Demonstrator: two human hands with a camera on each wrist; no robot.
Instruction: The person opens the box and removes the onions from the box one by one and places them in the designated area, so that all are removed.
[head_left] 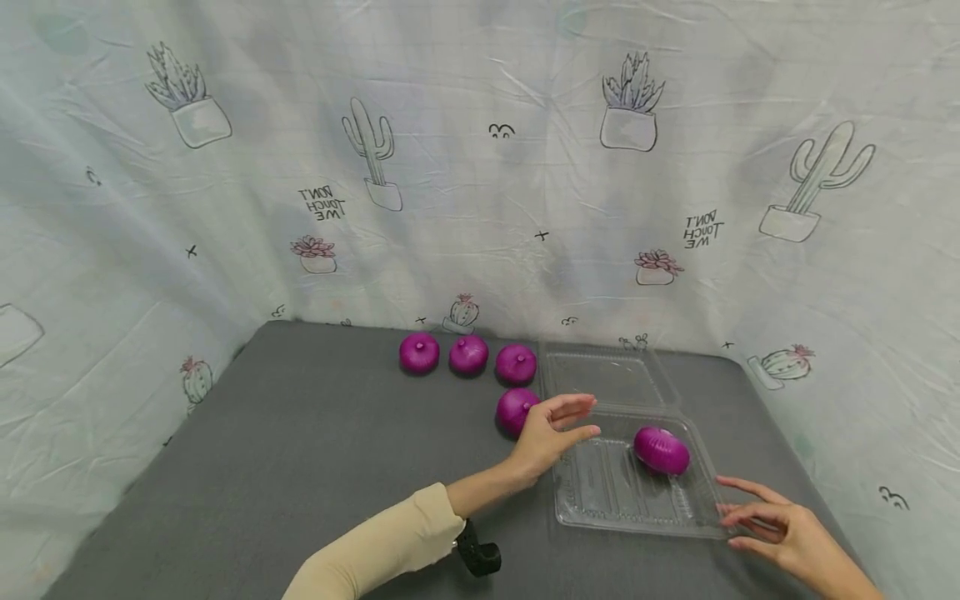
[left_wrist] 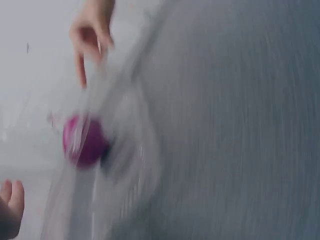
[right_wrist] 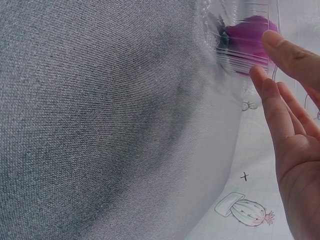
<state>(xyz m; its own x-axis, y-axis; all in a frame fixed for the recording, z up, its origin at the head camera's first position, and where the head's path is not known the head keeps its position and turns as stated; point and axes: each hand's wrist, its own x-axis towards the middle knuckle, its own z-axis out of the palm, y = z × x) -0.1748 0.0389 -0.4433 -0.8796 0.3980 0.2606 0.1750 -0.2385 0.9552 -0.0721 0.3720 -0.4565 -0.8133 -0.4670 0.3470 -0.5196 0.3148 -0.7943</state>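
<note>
A clear plastic clamshell box (head_left: pixel 600 492) lies open on the grey table, its lid (head_left: pixel 600 375) folded back. One purple onion (head_left: pixel 662 450) sits in the box's tray; the left wrist view shows this onion (left_wrist: pixel 82 142) blurred, and the right wrist view shows it (right_wrist: pixel 247 42) through the plastic. My left hand (head_left: pixel 558 425) hovers open above the tray's left rim, holding nothing, just right of another purple onion (head_left: pixel 516 410). My right hand (head_left: pixel 757 517) is open with straight fingers at the tray's near right corner; its fingers (right_wrist: pixel 280 100) lie beside the plastic.
Three more purple onions (head_left: pixel 468 355) stand in a row at the table's back edge. A cactus-print cloth (head_left: pixel 480 167) hangs behind and at both sides. The grey table (head_left: pixel 300 450) stretches to the left. A black wrist camera mount (head_left: pixel 477 554) sits under my left sleeve.
</note>
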